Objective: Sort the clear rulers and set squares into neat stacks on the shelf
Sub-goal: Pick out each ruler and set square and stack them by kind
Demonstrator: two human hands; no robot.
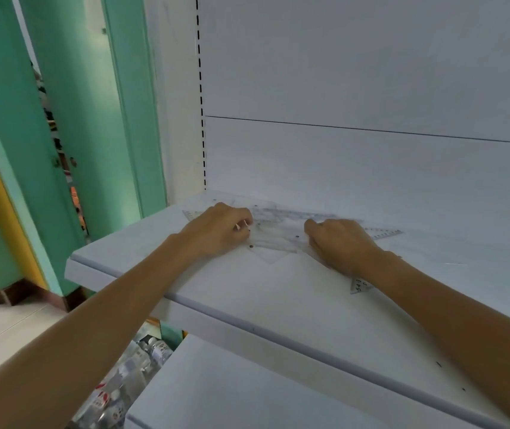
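A loose pile of clear rulers and set squares [278, 233] lies flat on the white shelf [278, 292], near its back left. My left hand [219, 230] rests on the pile's left end with its fingers curled onto the plastic. My right hand [337, 243] lies on the right part of the pile, fingers bent over a set square. A clear ruler end [383, 233] pokes out to the right behind that hand. Another clear corner with printed numbers [359, 285] shows under my right wrist. The pieces overlap and are hard to tell apart.
The white back panel [371, 88] rises behind the shelf, with a slotted upright [201, 97] at its left. A lower white shelf [247, 391] sits below, and packed bottles [129, 376] lie on the floor beside it. Green door panels [71, 119] stand to the left.
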